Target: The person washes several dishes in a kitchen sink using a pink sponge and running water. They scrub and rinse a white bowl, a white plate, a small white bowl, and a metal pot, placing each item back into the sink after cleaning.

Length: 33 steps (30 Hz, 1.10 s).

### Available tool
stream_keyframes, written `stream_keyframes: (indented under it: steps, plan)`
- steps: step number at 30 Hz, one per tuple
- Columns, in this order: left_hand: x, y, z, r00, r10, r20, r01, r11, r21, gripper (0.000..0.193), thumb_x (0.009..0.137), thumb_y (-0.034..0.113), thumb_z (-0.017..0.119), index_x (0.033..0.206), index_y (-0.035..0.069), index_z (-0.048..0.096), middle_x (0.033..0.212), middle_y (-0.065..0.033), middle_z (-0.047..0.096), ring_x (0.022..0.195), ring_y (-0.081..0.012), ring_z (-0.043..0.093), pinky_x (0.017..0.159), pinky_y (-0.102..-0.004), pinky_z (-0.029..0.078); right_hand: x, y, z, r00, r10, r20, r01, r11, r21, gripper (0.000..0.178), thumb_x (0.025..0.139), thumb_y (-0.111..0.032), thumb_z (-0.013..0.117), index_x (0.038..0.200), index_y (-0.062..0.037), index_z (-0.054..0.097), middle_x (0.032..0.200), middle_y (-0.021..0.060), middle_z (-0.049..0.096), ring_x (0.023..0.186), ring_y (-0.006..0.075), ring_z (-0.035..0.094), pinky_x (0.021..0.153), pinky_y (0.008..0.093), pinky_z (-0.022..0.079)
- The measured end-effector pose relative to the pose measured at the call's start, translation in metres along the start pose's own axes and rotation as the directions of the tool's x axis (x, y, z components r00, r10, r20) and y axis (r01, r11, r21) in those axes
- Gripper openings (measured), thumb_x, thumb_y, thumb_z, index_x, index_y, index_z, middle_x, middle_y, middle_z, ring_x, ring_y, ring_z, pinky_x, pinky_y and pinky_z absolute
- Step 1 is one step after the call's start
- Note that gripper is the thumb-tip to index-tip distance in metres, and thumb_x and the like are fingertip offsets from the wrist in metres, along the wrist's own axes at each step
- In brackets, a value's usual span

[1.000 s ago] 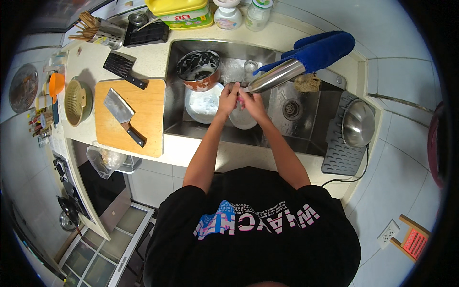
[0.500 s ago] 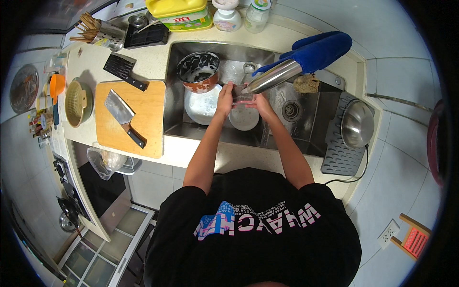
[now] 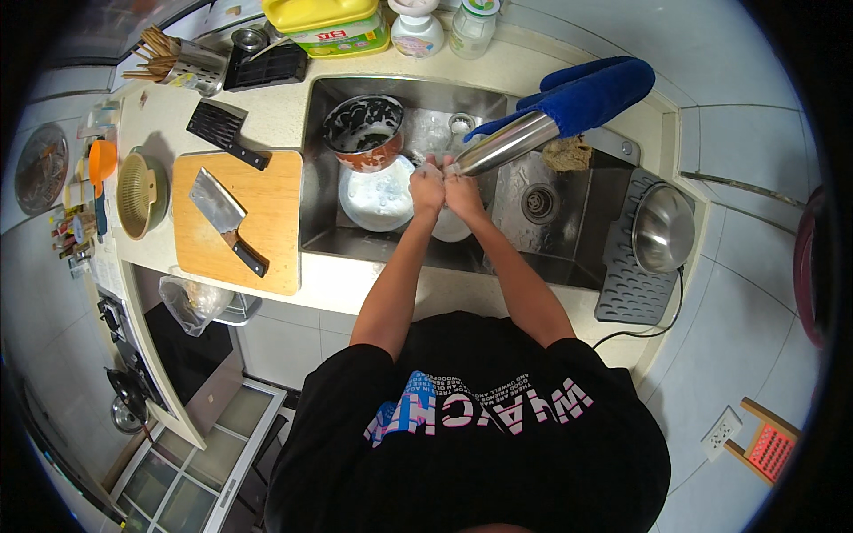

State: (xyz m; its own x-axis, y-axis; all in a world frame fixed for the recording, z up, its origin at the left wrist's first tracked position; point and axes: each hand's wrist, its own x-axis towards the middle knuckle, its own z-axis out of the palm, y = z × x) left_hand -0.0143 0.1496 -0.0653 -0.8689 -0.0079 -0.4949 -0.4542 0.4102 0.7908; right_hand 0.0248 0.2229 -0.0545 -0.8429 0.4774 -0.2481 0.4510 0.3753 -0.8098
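Side by side over the sink (image 3: 322, 244), my left hand (image 3: 427, 188) and my right hand (image 3: 460, 190) are closed, fingers bent and nearly touching. Whatever lies between them is hidden. They are just under the tip of a steel faucet (image 3: 506, 144), over which a blue cloth (image 3: 600, 93) is draped. Below them a white bowl (image 3: 453, 229) shows in part. To their left lies a white dish (image 3: 373, 202) with suds in it. A reddish-brown pot (image 3: 366, 161), dark and foamy inside, leans above that dish. A small clear glass (image 3: 460, 124) stands behind my hands.
Left of the sink, a cleaver (image 3: 216, 200) lies on a wooden cutting board (image 3: 280, 204). Beyond it are a black-bladed knife (image 3: 213, 126) and a colander (image 3: 136, 197). A fibrous scrubber (image 3: 567, 155) sits behind the drain (image 3: 539, 204). A steel bowl (image 3: 662, 231) rests on a grey mat (image 3: 622, 289).
My hands have drawn closer together. The brownish, pink-edged thing seen between them before is now hidden. The view has shifted slightly.
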Motion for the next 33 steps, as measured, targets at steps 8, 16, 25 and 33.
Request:
stream_keyframes:
  steps: [8,16,25,33]
  plan:
    - [0.017,-0.01,0.003,0.989,-0.12,0.09,0.129,0.987,-0.1,0.055,0.089,0.043,0.045,0.083,-0.009,0.063,0.077,-0.0235,0.064,0.073,-0.0336,0.061,0.072,-0.0413,0.045,0.012,0.0,0.01,0.973,0.231,0.01,-0.226,0.942,0.248,0.03,0.086,-0.021,0.045,0.094,0.0047,0.058,0.092,0.0291,0.059,0.088,0.0424,0.059,0.075,0.0453,0.045]
    - [0.035,-0.003,-0.009,0.978,-0.111,0.174,0.158,0.944,-0.289,0.052,0.09,0.049,0.047,0.099,0.001,0.063,0.081,-0.0072,0.063,0.064,-0.014,0.06,0.055,-0.0285,0.049,0.012,-0.018,-0.015,0.909,0.332,0.251,-0.416,0.751,0.513,0.045,0.092,-0.05,0.041,0.1,-0.0075,0.052,0.079,0.0069,0.053,0.053,0.0127,0.054,0.04,0.0259,0.04]
    - [0.009,0.012,-0.003,0.996,-0.057,0.069,0.065,0.991,-0.116,0.068,0.085,0.057,0.043,0.092,-0.007,0.062,0.093,-0.0233,0.063,0.088,-0.0324,0.059,0.082,-0.0379,0.042,0.008,-0.03,-0.024,0.963,0.263,-0.057,-0.225,0.904,0.364,0.058,0.09,-0.049,0.048,0.11,0.0054,0.051,0.105,0.0155,0.057,0.099,0.0241,0.054,0.082,0.032,0.043]
    - [-0.006,0.024,0.008,0.981,-0.189,-0.053,0.183,0.978,-0.101,0.07,0.086,0.059,0.043,0.075,-0.007,0.064,0.076,-0.0227,0.064,0.075,-0.0336,0.061,0.078,-0.0406,0.044,0.013,-0.011,0.009,0.848,0.527,-0.059,-0.436,0.757,0.487,0.044,0.087,-0.033,0.043,0.082,0.0063,0.063,0.081,0.0238,0.064,0.079,0.0354,0.063,0.072,0.0404,0.046]
